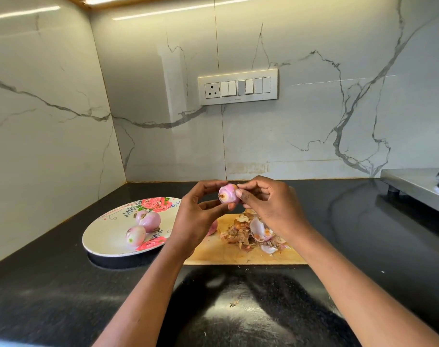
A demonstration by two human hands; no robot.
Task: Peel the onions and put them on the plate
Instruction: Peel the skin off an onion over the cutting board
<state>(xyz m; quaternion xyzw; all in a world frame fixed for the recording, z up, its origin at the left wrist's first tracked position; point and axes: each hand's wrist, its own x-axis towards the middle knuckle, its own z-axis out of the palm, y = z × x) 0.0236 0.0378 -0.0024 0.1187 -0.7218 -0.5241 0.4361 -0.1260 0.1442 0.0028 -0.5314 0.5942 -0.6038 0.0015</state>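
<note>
**Pink onion pinched between both my hands**

Pink and glossy, the onion (228,194) sits raised above the wooden cutting board (238,254), my left hand (195,216) curled round it from the left while my right hand (268,206) pinches at its right side. Two peeled onions (148,220) (135,236) lie on the floral plate (105,236) toward the black counter's (50,284) left edge. Dry peels (251,234) are heaped on the board's middle.
</note>
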